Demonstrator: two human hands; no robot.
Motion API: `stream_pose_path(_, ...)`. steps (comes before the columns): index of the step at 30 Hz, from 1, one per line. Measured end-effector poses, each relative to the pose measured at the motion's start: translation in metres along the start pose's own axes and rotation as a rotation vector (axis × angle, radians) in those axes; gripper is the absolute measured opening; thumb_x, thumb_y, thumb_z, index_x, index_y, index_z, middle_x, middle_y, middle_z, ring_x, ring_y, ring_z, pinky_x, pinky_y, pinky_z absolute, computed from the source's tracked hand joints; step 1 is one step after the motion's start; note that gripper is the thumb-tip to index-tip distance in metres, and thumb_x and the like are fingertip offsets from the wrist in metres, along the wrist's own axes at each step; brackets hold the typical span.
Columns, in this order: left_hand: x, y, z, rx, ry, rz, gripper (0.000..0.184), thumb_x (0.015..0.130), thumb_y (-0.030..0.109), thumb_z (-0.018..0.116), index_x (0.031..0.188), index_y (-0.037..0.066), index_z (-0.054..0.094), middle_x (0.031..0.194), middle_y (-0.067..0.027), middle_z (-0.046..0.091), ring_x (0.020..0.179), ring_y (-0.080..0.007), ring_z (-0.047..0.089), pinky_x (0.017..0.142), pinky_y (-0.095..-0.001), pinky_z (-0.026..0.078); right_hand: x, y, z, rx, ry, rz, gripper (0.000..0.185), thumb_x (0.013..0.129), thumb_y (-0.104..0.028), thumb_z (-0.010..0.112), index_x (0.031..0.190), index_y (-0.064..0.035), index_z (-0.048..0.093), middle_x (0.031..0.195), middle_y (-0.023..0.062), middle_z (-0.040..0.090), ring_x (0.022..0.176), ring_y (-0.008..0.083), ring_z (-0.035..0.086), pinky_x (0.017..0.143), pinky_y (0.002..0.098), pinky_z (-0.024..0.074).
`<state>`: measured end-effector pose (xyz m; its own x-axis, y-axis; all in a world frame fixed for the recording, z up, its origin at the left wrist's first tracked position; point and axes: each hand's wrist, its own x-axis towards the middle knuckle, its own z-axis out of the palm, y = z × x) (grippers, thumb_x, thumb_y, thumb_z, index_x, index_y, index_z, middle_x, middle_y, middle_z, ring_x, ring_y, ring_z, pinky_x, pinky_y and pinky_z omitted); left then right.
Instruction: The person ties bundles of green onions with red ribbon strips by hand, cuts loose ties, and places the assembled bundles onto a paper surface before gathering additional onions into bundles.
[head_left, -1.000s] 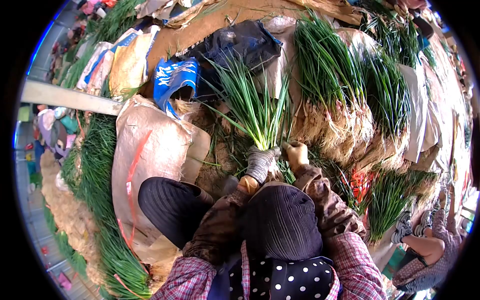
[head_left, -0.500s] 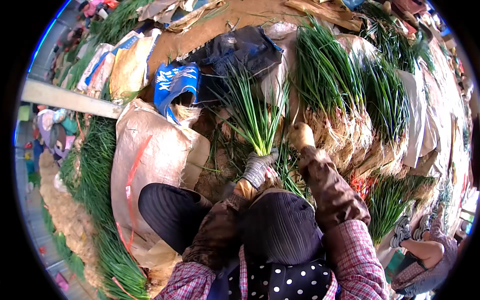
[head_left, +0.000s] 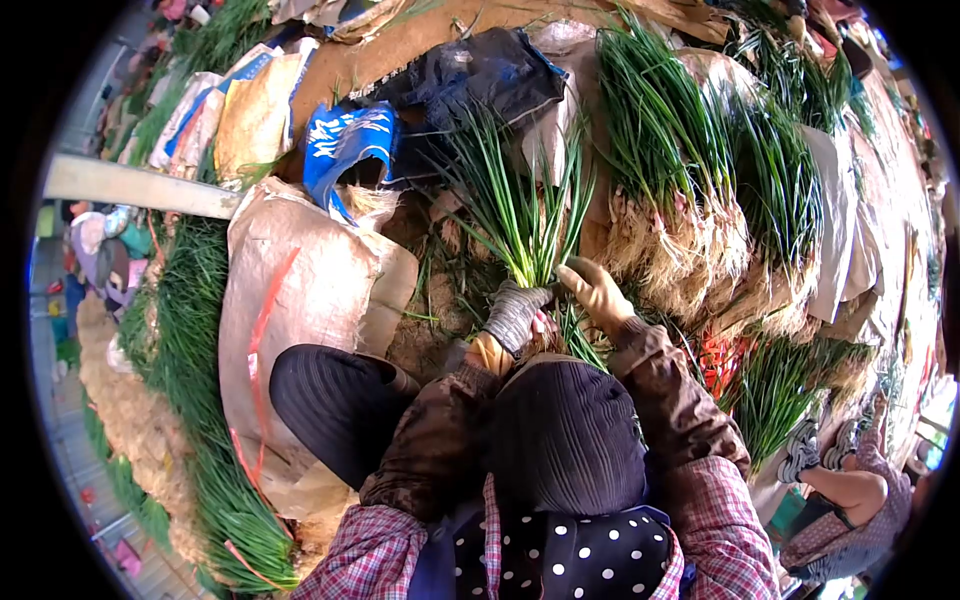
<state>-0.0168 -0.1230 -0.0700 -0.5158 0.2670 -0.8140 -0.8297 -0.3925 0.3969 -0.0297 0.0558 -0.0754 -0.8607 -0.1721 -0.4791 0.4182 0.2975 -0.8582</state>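
Observation:
My left hand (head_left: 517, 318), in a dark wrapped glove, is closed around the base of a bunch of green onions (head_left: 532, 225). The leaves fan upward and away from me, and pale ends show below the fist. My right hand (head_left: 596, 297), in a tan glove, touches the right side of the bunch just above the left fist. Its fingers close on stalks there, though the fingertips are partly hidden among the leaves. Loose green leaves (head_left: 580, 340) hang below, between the two hands.
Rooted green onion piles (head_left: 680, 220) lie to the right, more (head_left: 200, 330) along the left. A pinkish sack (head_left: 290, 310) lies beside my knee (head_left: 335, 415). Blue printed plastic (head_left: 345, 150) and dark sheeting (head_left: 470, 80) are ahead. A pale bar (head_left: 140, 187) juts in left; another person (head_left: 850, 500) sits right.
My right hand has moved left from beside the root pile to the bunch. The bunch's leaves now spread wider to the right. My left hand keeps its hold.

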Motion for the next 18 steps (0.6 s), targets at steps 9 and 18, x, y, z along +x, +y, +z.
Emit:
stream_pose_path(9,-0.015,0.008,0.033,0.407,0.263,0.124,0.022,0.079,0.020,0.072,0.080,0.000,0.061,0.057,-0.0105,0.059,0.034,-0.0144,0.047,0.030,-0.0278,0.035,-0.004,-0.018,0.028,0.473,0.312,0.149,0.033,0.085,-0.024,0.066,0.103,0.0037,0.062,0.082,0.0068,0.064,0.072,0.0113,0.057,0.064,0.0254,0.0473)
stream_pose_path(18,-0.013,0.007,0.033,0.037,0.112,0.215,0.022,0.077,0.004,0.070,0.093,-0.004,0.059,0.075,-0.0138,0.065,0.061,-0.0214,0.064,0.048,-0.0329,0.051,-0.004,0.026,0.013,-1.057,-0.259,0.268,0.051,0.084,-0.038,0.059,0.123,-0.0053,0.051,0.099,0.0157,0.065,0.096,0.0279,0.062,0.080,0.0372,0.0515)
